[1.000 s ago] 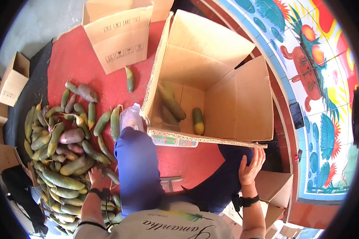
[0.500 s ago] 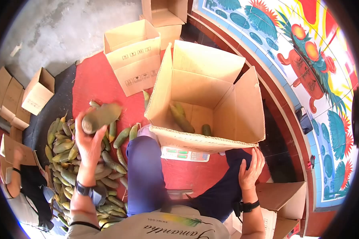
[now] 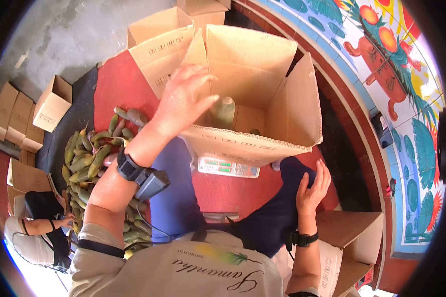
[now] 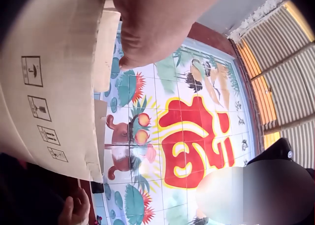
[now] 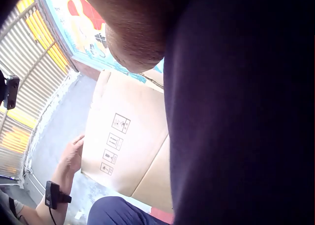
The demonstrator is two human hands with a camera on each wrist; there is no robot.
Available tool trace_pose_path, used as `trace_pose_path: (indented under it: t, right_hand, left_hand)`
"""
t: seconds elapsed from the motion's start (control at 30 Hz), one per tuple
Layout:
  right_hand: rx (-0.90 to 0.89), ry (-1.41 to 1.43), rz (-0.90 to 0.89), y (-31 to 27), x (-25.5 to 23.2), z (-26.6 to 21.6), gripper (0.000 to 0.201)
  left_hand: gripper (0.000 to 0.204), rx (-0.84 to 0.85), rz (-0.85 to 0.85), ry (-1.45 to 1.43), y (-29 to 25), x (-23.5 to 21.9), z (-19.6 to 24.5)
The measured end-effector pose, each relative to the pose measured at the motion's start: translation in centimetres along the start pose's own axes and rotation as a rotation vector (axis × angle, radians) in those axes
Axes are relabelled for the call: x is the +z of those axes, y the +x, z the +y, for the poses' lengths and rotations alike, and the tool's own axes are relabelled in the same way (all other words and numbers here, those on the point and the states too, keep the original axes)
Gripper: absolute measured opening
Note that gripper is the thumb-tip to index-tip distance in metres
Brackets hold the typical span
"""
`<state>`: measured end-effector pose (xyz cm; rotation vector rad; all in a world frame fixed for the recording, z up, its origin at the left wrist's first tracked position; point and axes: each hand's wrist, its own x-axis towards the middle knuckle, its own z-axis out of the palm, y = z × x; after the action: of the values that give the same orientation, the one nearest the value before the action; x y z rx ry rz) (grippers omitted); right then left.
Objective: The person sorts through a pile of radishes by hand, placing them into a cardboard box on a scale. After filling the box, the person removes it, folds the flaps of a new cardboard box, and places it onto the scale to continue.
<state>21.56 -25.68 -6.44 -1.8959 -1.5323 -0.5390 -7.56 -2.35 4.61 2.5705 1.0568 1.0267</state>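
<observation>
In the head view my left hand (image 3: 183, 101) reaches over the left wall of a large cardboard box (image 3: 262, 141), fingers spread and thumb apart. Just below the thumb, inside the box, a thick green radish (image 3: 226, 113) stands with its pale end up, partly hidden by the hand and front wall. A second green radish (image 3: 254, 132) shows as a small part behind that wall. My right hand (image 3: 312, 190) lies by the right knee with loose, straight fingers, near the box's front right corner, and holds nothing.
Many long green and some purplish radishes (image 3: 86, 163) are heaped on the red floor at left. A scale (image 3: 228, 167) with lit green displays sits under the box's front. Another open box (image 3: 158, 44) stands behind. Another person (image 3: 34, 237) is beside the heap.
My left hand went from the heap, lifted a thick radish, and moved right over the box, where it let go. The radish is now inside. The right hand stayed by the knee.
</observation>
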Motion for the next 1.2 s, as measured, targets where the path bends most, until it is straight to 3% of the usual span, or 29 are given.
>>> trace_pose_path:
  t: [0.2, 0.43, 0.47, 0.53, 0.6, 0.67, 0.73, 0.8, 0.87, 0.9, 0.97, 1.1, 1.13, 1.2]
  right_hand:
    - [-0.030, 0.046, 0.042, 0.2, 0.5, 0.2, 0.048]
    - [-0.037, 0.030, -0.012, 0.6, 0.7, -0.5, 0.046]
    - [-0.040, 0.023, -0.011, 0.6, 0.6, -0.5, 0.045]
    - [-0.045, 0.012, -0.020, 0.6, 0.4, -0.4, 0.045]
    - [-0.051, -0.004, -0.042, 0.7, 0.4, -0.5, 0.044]
    - [-0.063, -0.010, -0.067, 0.9, 0.4, -0.7, 0.043]
    - [-0.071, -0.032, -0.086, 0.9, 0.5, -0.8, 0.041]
    - [-0.090, -0.035, -0.101, 1.0, 0.6, -1.0, 0.040]
    - [-0.104, -0.065, -0.111, 1.0, 0.8, -1.1, 0.039]
    - [-0.091, -0.056, -0.120, 1.0, 0.8, -1.2, 0.039]
    - [-0.088, -0.101, -0.156, 0.9, 0.6, -1.0, 0.039]
    - [-0.091, -0.107, -0.177, 0.7, 1.3, -1.1, 0.038]
    - [-0.102, -0.105, -0.181, 0.8, 1.3, -0.9, 0.038]
    - [-0.115, -0.141, -0.210, 0.9, 1.4, -1.0, 0.037]
  left_hand:
    - [0.031, 0.081, 0.163, 0.147, -2.4, -1.9, -0.5]
    - [0.030, -0.281, 0.300, 0.020, -7.6, -2.9, -4.2]
    - [0.030, -0.249, 0.281, 0.132, -8.9, -3.0, -5.8]
    - [0.027, -0.336, 0.245, 0.186, -12.5, -2.6, -8.7]
    - [0.024, -0.401, 0.172, 0.247, -17.6, -1.6, -12.8]
    - [0.020, -0.361, -0.067, 0.326, -24.6, -0.3, -17.7]
    - [0.021, -0.657, -0.174, 0.209, -29.0, 0.6, -16.9]
    - [0.021, -0.741, -0.584, 0.356, -38.3, 3.2, -21.8]
    - [0.023, -0.857, -0.764, 0.280, -45.9, 4.9, -24.0]
    - [0.023, -0.869, -0.768, 0.269, -46.6, 4.5, -22.5]
    - [0.026, -1.243, -0.775, 0.128, -46.9, 3.3, -19.0]
    - [0.035, -1.253, -0.723, 0.143, -56.7, 6.1, -20.1]
    - [0.034, -1.240, -0.781, 0.152, -59.3, 8.2, -21.1]
    - [0.033, -1.256, -0.797, 0.188, -59.8, 10.0, -21.8]
